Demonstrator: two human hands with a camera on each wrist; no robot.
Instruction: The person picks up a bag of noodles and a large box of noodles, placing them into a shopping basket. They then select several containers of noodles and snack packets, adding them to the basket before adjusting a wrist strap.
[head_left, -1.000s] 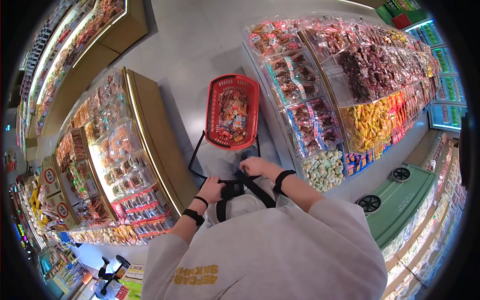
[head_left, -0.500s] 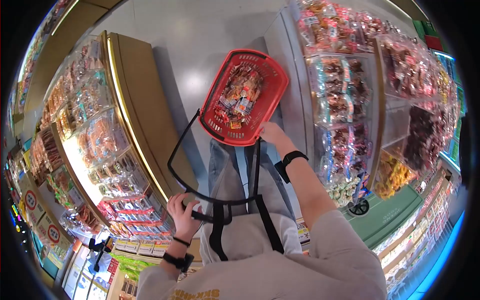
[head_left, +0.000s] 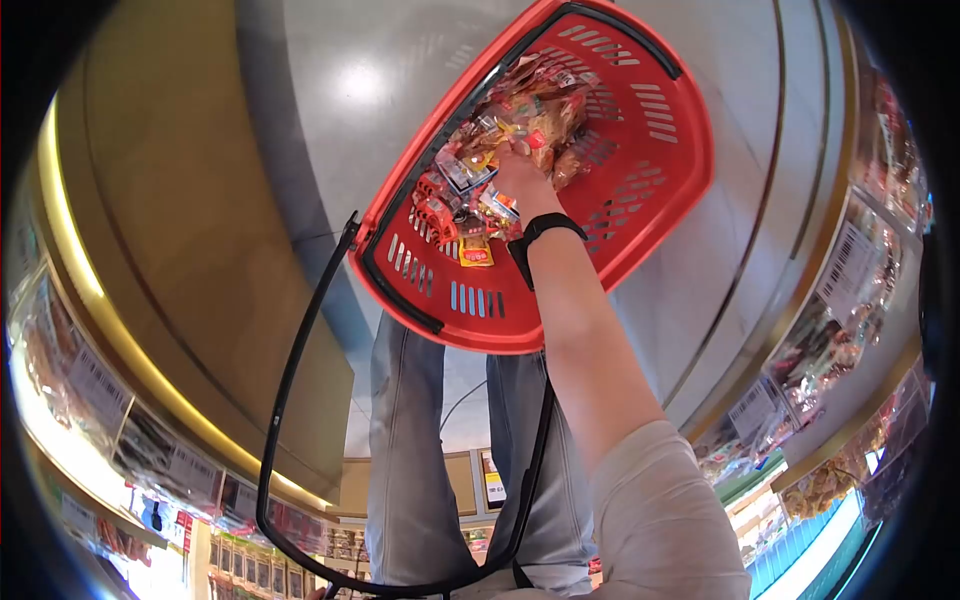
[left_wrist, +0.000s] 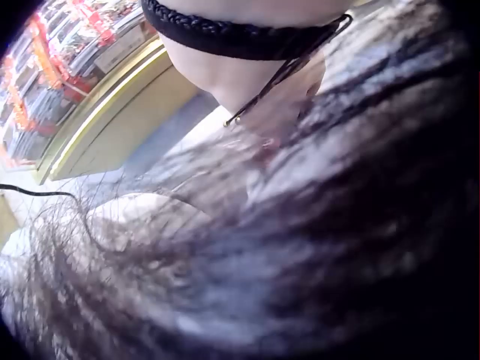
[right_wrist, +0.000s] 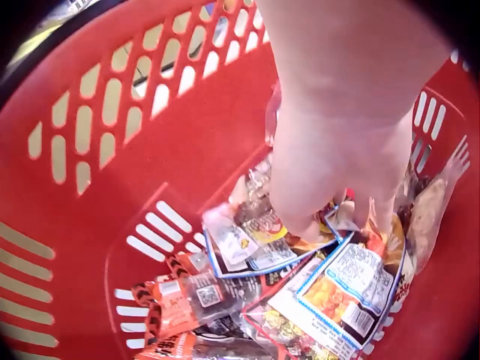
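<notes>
A red shopping basket (head_left: 640, 225) with slotted walls fills the upper middle of the head view, several wrapped snack packets (head_left: 476, 251) heaped inside it. My right hand (head_left: 522, 180) reaches down into the heap. In the right wrist view that hand (right_wrist: 341, 169) points downward, its fingertips among the packets and partly hidden; whether they pinch one I cannot tell. A blue-edged packet (right_wrist: 346, 292) lies right below the fingers. The black basket handle (head_left: 290, 420) is swung down toward my body. My left hand (left_wrist: 240, 86) shows only in part below a braided bracelet, dark hair covering the rest.
A brown display base (head_left: 190, 220) with a lit edge stands close on the left. On the right runs another display with bagged goods (head_left: 850, 290). My jeans legs (head_left: 410, 440) are just below the basket, on the grey floor (head_left: 350, 90).
The view has come down much closer to the basket. My right hand has left the basket's near rim and gone in among the packets. The left hand has dropped to the bottom edge.
</notes>
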